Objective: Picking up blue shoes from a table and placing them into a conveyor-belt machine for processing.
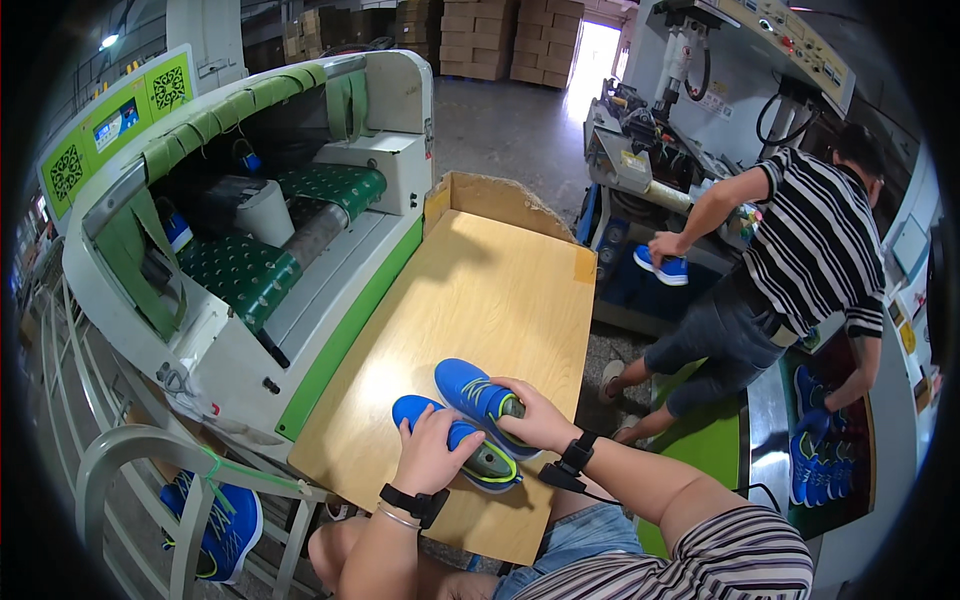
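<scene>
Two blue sneakers with lime-green trim lie side by side on a light wooden tabletop (450, 290), toes pointing away from me. My left hand (432, 452) is closed over the left sneaker (408, 408), its fingers across the laces. Around the collar of the right sneaker (466, 388), my right hand (540, 418) is closed, fingers at the opening. Dark green forms, possibly shoe lasts, show in both openings. Parts of both shoes are hidden under my fingers.
At the left stands a white and green conveyor machine (420, 85) with a dotted green belt (335, 190). A co-worker (800, 230) at the right holds a blue shoe (662, 266); several blue shoes (815, 465) stand nearby. Another blue sneaker (228, 530) hangs by a metal rack (110, 455).
</scene>
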The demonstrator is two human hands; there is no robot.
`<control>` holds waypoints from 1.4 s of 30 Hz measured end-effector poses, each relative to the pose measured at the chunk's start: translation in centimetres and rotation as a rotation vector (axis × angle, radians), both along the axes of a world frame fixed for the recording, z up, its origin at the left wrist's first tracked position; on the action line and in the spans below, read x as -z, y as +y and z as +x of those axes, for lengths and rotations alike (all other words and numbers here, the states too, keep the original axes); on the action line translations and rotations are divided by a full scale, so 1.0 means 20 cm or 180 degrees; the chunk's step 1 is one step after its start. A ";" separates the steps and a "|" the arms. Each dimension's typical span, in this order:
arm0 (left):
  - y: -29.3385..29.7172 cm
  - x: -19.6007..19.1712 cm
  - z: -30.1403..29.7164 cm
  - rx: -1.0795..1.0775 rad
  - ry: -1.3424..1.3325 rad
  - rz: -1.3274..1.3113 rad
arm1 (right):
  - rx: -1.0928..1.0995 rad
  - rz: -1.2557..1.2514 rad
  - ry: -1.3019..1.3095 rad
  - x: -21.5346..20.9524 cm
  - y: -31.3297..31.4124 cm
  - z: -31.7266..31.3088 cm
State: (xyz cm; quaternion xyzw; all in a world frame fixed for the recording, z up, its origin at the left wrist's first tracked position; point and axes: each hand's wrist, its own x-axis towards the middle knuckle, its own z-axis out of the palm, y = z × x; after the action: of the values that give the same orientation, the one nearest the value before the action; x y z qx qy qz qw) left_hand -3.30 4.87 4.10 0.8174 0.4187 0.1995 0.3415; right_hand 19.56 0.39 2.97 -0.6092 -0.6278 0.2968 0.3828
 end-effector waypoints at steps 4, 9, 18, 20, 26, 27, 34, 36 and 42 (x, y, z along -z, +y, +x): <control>0.00 0.00 0.00 0.0029 0.0006 0.0005 | 0.0002 0.0031 -0.0008 0.00 0.00 0.00; 0.00 0.00 0.00 0.0011 -0.0012 0.0024 | 0.0000 0.0016 0.0044 0.00 0.00 0.00; 0.00 -0.01 0.00 0.0037 0.0027 0.0006 | -0.0020 0.0015 0.0033 0.00 0.00 0.01; 0.01 0.00 0.00 0.0028 0.0020 0.0004 | -0.0142 -0.0132 0.0027 0.00 0.01 0.02; 0.02 -0.01 0.01 0.0035 0.0010 -0.0010 | -0.0991 -0.1727 0.0147 -0.20 0.32 0.25; 0.02 -0.02 0.00 0.0042 0.0033 0.0004 | -0.1017 -0.1809 -0.0162 -0.23 0.41 0.27; 0.09 -0.07 0.00 0.0369 0.0069 -0.0205 | 0.0467 -0.0470 -0.0604 -0.03 1.19 0.31; 0.09 -0.08 0.00 0.0358 0.0049 -0.0215 | 0.0690 -0.0818 -0.0352 0.00 1.33 0.27; 0.11 -0.04 0.00 0.0592 -0.0065 -0.0280 | 0.0932 -0.1021 -0.0127 0.06 1.35 0.32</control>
State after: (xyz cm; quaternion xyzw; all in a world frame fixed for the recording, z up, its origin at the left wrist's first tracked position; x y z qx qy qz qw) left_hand -3.24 7.02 5.00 0.8349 0.3459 0.1567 0.3984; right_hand 25.94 27.40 1.85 -0.7527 -0.4849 0.3221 0.3075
